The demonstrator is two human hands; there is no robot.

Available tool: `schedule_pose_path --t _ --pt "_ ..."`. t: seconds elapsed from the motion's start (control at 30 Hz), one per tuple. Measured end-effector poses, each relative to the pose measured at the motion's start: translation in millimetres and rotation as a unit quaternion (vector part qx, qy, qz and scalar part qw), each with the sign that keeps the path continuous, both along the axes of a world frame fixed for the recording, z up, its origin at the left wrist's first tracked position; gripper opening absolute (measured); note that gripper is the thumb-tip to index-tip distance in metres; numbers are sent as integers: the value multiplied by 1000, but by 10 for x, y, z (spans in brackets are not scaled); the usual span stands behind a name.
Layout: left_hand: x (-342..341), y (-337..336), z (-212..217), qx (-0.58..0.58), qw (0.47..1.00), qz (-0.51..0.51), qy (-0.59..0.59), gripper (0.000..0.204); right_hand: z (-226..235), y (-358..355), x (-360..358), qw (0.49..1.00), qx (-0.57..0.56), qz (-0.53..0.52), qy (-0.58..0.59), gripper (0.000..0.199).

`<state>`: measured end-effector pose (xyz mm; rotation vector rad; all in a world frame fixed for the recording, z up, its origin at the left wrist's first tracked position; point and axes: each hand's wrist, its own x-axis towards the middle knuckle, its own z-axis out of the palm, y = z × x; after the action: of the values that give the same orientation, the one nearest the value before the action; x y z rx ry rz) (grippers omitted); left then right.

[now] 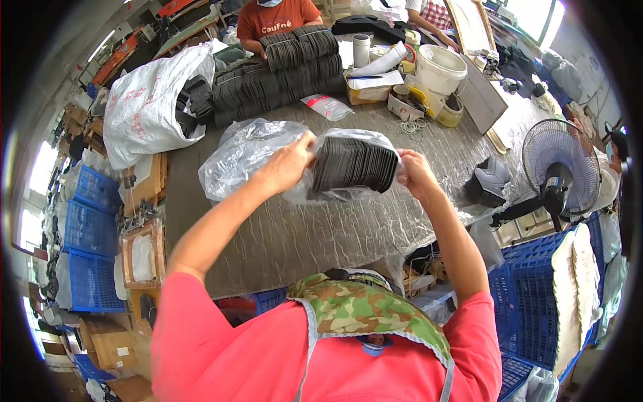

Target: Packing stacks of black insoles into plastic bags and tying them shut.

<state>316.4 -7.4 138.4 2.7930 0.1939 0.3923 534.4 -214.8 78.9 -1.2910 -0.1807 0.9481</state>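
A stack of thin black pieces sits partly inside a clear plastic bag above the middle of the table. My left hand is closed on the bag's edge at the left of the stack. At the other end, my right hand pinches the film close to the stack's right side. More crumpled clear bags lie just left of my left hand. What exactly the black pieces are, I cannot make out.
Long rows of similar black pieces stand at the back, beside a white woven sack. A white bucket, a box and a fan are to the right. Across the table is a person in an orange shirt.
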Motion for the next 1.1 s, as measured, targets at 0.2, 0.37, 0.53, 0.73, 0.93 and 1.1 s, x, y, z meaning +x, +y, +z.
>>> schedule_pose_path --t 0.2,0.37,0.53,0.73,0.93,1.1 --pt "61 132 -744 128 956 58 257 22 -463 214 -113 995 30 -20 98 18" --pt "-261 2 -1189 -45 966 156 203 36 -384 183 -446 989 114 -31 83 34" --pt "-340 -116 -1237 -83 955 172 225 48 -498 -131 -808 987 -68 51 -138 39" --pt "-466 -67 -799 -79 980 107 147 41 -521 -279 -972 988 -11 87 -128 19" --pt "-256 27 -95 3 979 7 206 24 -340 -196 -494 980 144 -30 137 6" --pt "-269 6 167 35 966 -9 257 21 32 -67 -668 987 116 56 98 7"
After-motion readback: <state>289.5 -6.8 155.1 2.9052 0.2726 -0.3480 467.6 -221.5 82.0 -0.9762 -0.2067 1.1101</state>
